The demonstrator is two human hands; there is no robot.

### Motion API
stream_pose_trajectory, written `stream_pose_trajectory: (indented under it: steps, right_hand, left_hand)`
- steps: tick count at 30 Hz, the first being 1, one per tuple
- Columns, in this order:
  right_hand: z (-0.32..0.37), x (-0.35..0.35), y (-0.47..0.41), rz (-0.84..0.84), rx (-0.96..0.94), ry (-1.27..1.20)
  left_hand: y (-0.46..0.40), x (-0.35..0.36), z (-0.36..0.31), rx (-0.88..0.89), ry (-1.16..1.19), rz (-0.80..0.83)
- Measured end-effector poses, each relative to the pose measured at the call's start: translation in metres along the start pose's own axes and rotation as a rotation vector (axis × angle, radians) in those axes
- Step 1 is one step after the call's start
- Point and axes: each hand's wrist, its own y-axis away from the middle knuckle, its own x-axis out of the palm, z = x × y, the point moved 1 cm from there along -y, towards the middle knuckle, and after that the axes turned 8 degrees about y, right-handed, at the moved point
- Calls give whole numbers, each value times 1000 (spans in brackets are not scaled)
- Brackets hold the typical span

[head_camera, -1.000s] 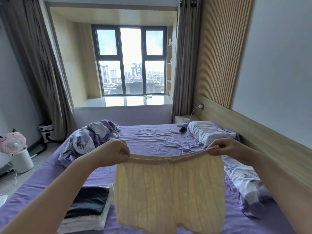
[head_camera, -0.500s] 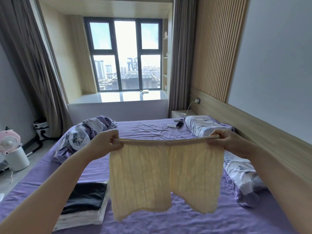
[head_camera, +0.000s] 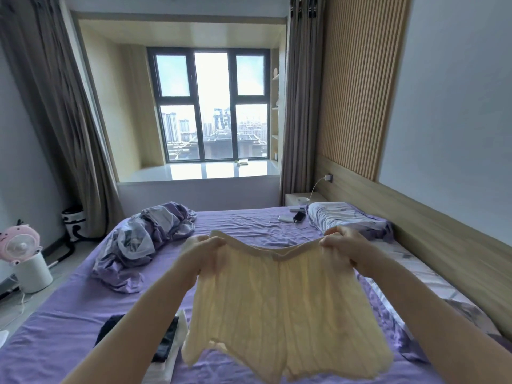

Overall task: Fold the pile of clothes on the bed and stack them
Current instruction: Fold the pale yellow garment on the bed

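Note:
I hold a pair of cream knitted shorts (head_camera: pixel 279 306) in the air above the purple bed (head_camera: pixel 83 309). My left hand (head_camera: pixel 205 253) grips the left end of the waistband and my right hand (head_camera: pixel 343 248) grips the right end. The waistband sags between them and the two legs hang toward me. A stack of folded clothes (head_camera: pixel 166 342), black on top of white, lies on the bed at the lower left, partly hidden behind my left forearm and the shorts. A crumpled purple and white heap of fabric (head_camera: pixel 144 239) lies further back on the left.
Patterned pillows (head_camera: pixel 349 217) run along the wooden headboard on the right. A phone (head_camera: pixel 299 216) and a white power bank (head_camera: pixel 286 218) lie near the far pillow. A pink fan (head_camera: pixel 19 245) on a white bin stands on the floor at left.
My hands have come closer together and lower, so the taut waistband now sags in the middle. The shorts have tilted toward me. The camera has tipped upward.

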Motion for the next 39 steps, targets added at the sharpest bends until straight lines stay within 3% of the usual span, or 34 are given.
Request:
stream_pose_trajectory:
  steps: [7, 11, 16, 23, 25, 27, 32, 39]
  right_hand:
    - [45, 46, 24, 319, -144, -56]
    - [57, 57, 29, 517, -337, 166]
    - [65, 62, 32, 194, -546, 546]
    - [66, 65, 23, -38, -696, 563]
    - [61, 65, 19, -85, -734, 550]
    - [54, 61, 18, -68, -754, 526]
    - [19, 56, 15, 157, -724, 586]
    - [11, 38, 23, 130, -611, 491]
  left_hand:
    - [11, 44, 2, 317, -368, 102]
    - [22, 52, -7, 382, -281, 137]
    - [29, 47, -11, 297, -160, 189]
    - [35, 52, -12, 133, 67, 358]
    - [34, 54, -13, 216, -82, 318]
    - [32, 56, -14, 331, -189, 271]
    - [20, 49, -27, 377, -99, 203]
    - [6, 32, -19, 383, -128, 175]
